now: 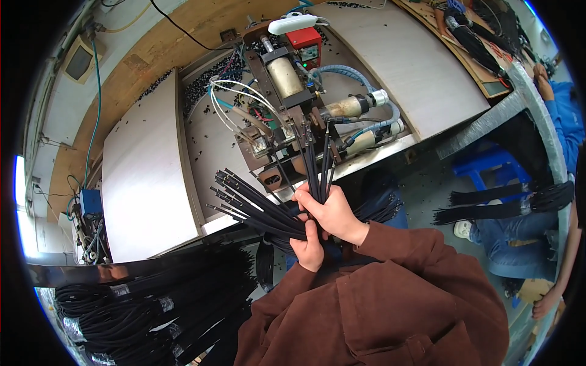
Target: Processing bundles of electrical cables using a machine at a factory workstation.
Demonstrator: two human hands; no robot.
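In front of my chest, just before the machine, both hands are closed on black cords with small metal-looking tips. My left hand (309, 249) grips a thick bundle of black cords (259, 210) whose ends fan out to the left. Close above it, my right hand (339, 216) pinches a smaller group of black cords (313, 168) that points up toward the machine. One single cord slants between the two groups. The bench machine (284, 76) has metal cylinders, hoses and wires. My fingers hide the middle of the cords.
Large bundles of black cords (152, 314) lie at lower left. Pale boards (143, 171) flank the machine; tiny black bits (207, 79) are scattered behind it. A red box (305, 46) stands at its back. At right are a blue stool (488, 165) and people, one in blue (564, 116).
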